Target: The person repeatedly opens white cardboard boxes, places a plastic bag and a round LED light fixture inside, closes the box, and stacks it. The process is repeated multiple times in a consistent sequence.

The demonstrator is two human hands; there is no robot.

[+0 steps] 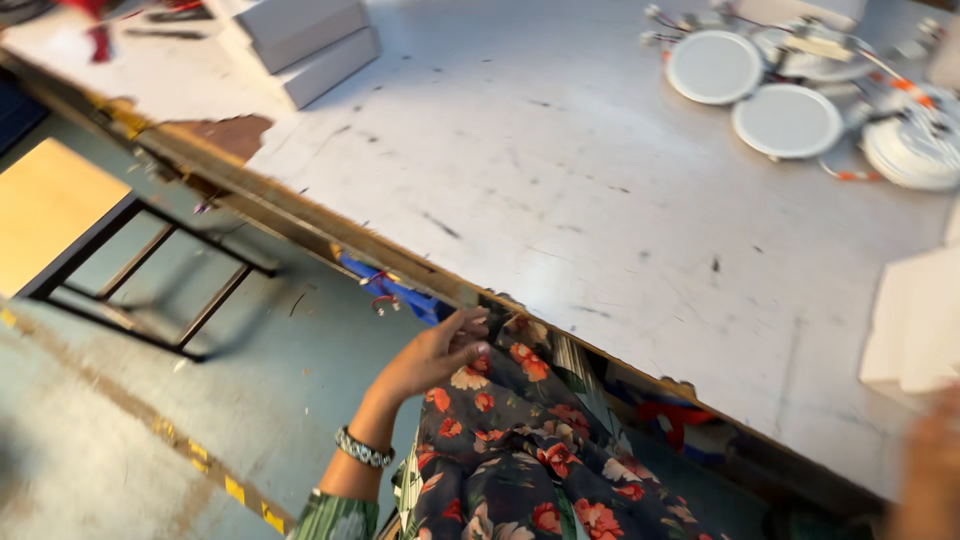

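Scuffed white tabletop (600,200) runs across the view above a grey-green floor (150,440). At six o'clock the left hand (435,352), fingers loosely curled and apart, rests on the flowered fabric (510,440) at the table's worn edge. At four o'clock the right hand (925,470) is a blur, its grip unreadable. Round white lamps (785,120) lie at one o'clock.

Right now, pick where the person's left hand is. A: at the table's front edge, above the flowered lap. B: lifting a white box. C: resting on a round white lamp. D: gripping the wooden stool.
A: the left hand, a beaded bracelet on its wrist, reaches the worn front edge of the table over the flowered cloth, far from the round white lamps.
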